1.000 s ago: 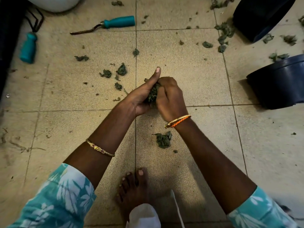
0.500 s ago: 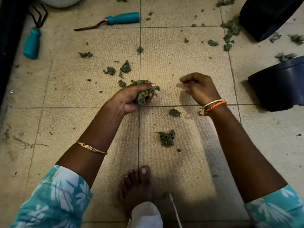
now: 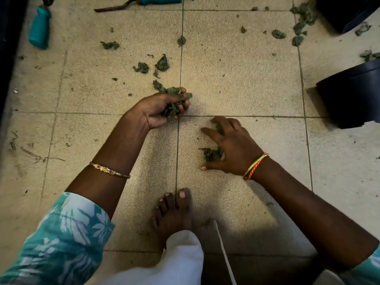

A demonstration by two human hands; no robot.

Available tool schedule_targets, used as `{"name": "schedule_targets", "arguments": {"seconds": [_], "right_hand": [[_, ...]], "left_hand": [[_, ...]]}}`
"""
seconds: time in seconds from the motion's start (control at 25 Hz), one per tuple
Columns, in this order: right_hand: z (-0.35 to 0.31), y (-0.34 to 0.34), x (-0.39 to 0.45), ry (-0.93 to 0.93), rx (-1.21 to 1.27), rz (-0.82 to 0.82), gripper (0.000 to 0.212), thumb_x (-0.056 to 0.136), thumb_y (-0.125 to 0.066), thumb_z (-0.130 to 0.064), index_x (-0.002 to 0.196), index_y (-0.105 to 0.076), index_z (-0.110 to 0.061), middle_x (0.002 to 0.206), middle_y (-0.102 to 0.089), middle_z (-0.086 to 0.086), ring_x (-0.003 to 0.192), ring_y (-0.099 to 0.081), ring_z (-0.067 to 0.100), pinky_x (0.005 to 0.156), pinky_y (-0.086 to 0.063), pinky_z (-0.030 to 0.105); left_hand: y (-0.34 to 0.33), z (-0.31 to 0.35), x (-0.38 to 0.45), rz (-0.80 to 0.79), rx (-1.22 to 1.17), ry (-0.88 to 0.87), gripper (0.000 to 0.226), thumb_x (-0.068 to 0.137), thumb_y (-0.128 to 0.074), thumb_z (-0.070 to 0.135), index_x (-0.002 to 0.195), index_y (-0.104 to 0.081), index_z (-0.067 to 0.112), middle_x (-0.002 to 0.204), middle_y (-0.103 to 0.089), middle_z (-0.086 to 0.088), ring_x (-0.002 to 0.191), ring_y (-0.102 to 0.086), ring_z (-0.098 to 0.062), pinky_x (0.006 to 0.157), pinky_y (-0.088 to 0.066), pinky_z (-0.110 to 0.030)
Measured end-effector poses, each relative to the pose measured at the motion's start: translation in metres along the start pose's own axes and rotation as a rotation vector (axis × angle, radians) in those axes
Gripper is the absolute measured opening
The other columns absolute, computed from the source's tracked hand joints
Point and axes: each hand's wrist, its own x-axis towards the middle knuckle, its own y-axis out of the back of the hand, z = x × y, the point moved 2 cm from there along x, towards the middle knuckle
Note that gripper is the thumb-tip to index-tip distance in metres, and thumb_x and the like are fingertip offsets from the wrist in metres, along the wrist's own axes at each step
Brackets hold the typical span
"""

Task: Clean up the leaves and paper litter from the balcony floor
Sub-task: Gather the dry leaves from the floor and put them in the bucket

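The left hand [image 3: 162,109] grips a bunch of leaves [image 3: 173,101]; the right hand [image 3: 230,145] spreads open over a leaf clump [image 3: 211,154]. Loose leaves [image 3: 152,65] lie farther off, near two trowels [image 3: 39,27] and dark pots [image 3: 353,93] at right.

Left hand [image 3: 162,109] curled in a grip; right hand [image 3: 232,147] spread, palm down.

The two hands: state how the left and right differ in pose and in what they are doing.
The left hand is raised palm-up, its fingers curled around a bunch of crumpled green leaves. The right hand is palm-down with fingers spread over a small clump of green leaves on the beige tiled floor, holding nothing yet. Both wear a bangle at the wrist.
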Motion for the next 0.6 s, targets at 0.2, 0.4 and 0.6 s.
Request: {"name": "schedule_targets", "arguments": {"seconds": [0.2,0.4,0.6], "right_hand": [[-0.004,-0.009,0.000,-0.029,0.292,0.045,0.034,0.077,-0.074,-0.017,0.109,-0.064,-0.011,0.109,-0.047,0.012,0.098,-0.049,0.026,0.080,-0.044,0.028],[0.023,0.018,0.012,-0.171,0.466,0.231,0.009,0.075,-0.073,-0.004,0.083,-0.074,-0.008,0.085,-0.061,0.004,0.080,-0.058,0.018,0.071,-0.045,0.018],[0.025,0.029,0.006,-0.128,0.305,-0.156,0.040,0.067,-0.082,-0.027,0.102,-0.068,-0.016,0.099,-0.054,-0.001,0.096,-0.055,0.015,0.078,-0.045,0.022]], "left_hand": [[-0.001,-0.004,0.003,-0.019,0.140,0.010,0.011,0.079,-0.066,0.016,0.082,-0.056,0.015,0.071,-0.057,0.002,0.061,-0.046,-0.002,0.045,-0.040,-0.008],[-0.004,-0.008,0.002,-0.045,0.228,0.038,0.014,0.080,-0.066,0.023,0.076,-0.055,0.016,0.062,-0.057,0.006,0.054,-0.047,0.000,0.047,-0.039,-0.008],[0.001,-0.010,0.003,-0.050,0.241,0.061,0.018,0.074,-0.070,0.029,0.080,-0.060,0.016,0.073,-0.057,0.003,0.058,-0.046,0.000,0.049,-0.038,-0.008]]}}
